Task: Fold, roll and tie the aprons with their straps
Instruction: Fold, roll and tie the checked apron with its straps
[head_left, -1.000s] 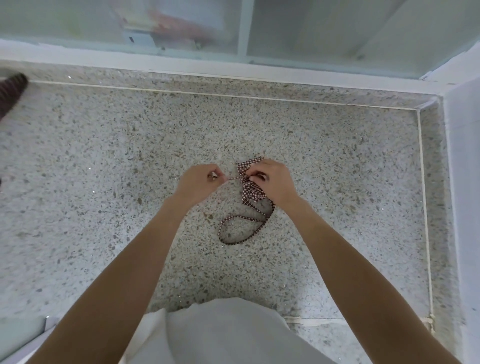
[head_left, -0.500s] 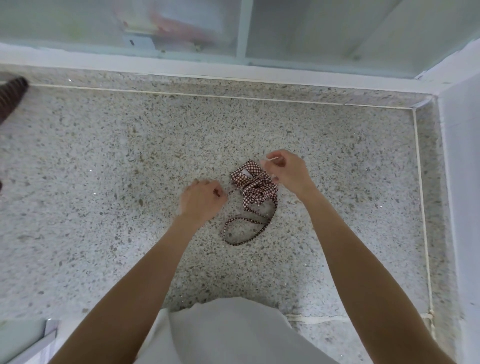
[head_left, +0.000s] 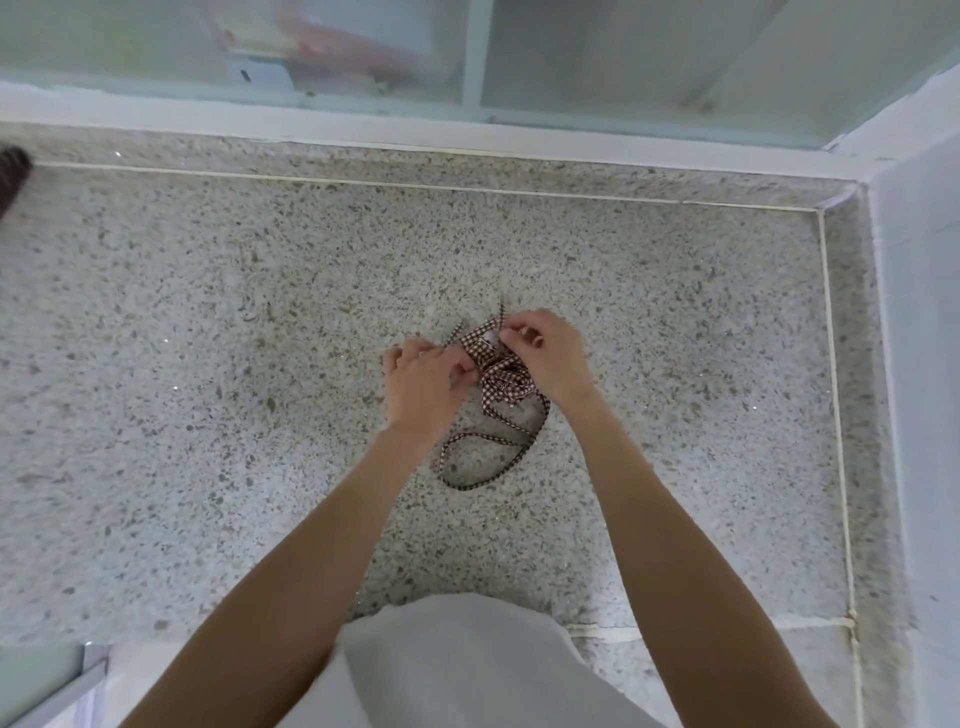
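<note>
Rolled gingham apron (head_left: 498, 371) on speckled floor (head_left: 208, 364), left hand (head_left: 423, 387) and right hand (head_left: 545, 358) pinching its straps (head_left: 488, 457)

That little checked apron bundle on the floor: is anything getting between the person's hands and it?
No, nothing visible does. Both hands are already on the rolled apron: the left hand works at its left side, the right hand pinches at its top. A strap loop trails on the speckled floor below, between the forearms.
</note>
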